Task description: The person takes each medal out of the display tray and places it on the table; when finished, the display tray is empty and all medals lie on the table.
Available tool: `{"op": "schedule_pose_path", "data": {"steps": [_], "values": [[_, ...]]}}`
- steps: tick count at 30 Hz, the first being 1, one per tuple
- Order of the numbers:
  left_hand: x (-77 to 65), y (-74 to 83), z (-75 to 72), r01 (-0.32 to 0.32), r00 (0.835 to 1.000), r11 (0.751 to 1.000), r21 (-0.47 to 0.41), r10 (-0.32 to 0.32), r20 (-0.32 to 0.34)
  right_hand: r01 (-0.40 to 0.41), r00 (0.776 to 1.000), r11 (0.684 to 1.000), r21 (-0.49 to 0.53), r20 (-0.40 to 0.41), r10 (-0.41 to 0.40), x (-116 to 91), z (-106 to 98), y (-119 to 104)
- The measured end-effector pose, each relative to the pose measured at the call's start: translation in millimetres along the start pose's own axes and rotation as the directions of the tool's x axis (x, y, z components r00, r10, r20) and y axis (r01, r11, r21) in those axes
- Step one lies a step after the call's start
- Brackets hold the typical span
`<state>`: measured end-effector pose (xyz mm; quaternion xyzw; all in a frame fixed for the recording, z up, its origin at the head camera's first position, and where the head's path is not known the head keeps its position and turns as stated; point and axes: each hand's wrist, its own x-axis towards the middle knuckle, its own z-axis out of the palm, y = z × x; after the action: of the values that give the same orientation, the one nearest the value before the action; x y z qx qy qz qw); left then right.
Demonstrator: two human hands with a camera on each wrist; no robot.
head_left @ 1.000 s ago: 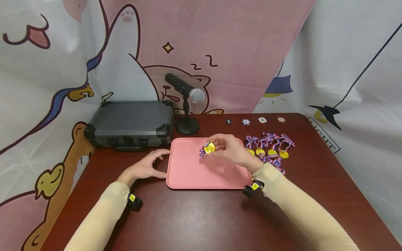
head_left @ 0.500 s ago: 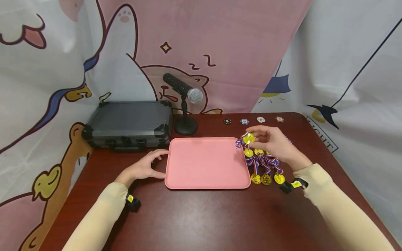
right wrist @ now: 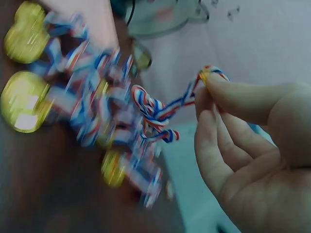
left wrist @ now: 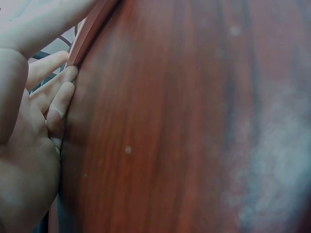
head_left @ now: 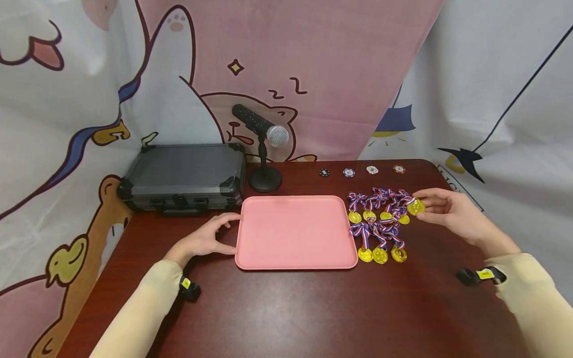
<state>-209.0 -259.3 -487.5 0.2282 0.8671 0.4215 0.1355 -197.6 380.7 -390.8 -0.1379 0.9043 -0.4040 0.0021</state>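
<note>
My right hand [head_left: 458, 219] pinches a gold medal [head_left: 416, 206] between thumb and fingertips, at the right end of the back row of medals. Its knotted red, white and blue ribbon [right wrist: 155, 114] hangs off the fingertips in the right wrist view. Two rows of similar medals lie on the table, a back-row medal [head_left: 354, 217] and a front-row medal [head_left: 364, 254] among them. My left hand [head_left: 206, 238] rests by the left rim of a pink tray [head_left: 295, 233], thumb and fingers spread along it. Nothing lies on the tray.
Behind the tray stand a black hard case [head_left: 183, 174] and a microphone [head_left: 264, 129] on a round-based stand. Several poker chips, including a black chip [head_left: 324, 172], line the table's [head_left: 286, 313] back edge. A printed cloth [head_left: 335, 74] hangs behind.
My right hand has carried the medal from over the tray rightward, past the other medals to the end of the back row. My left hand stays at the tray's rim.
</note>
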Motion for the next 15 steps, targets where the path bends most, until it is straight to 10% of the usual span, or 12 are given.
{"op": "schedule_pose_path", "data": {"steps": [15], "values": [[2.0,-2.3,0.2,0.002,1.0,1.0,0.001,-0.002,0.001,-0.037,0.983,0.993,-0.113,0.175,0.057,-41,30,70]]}}
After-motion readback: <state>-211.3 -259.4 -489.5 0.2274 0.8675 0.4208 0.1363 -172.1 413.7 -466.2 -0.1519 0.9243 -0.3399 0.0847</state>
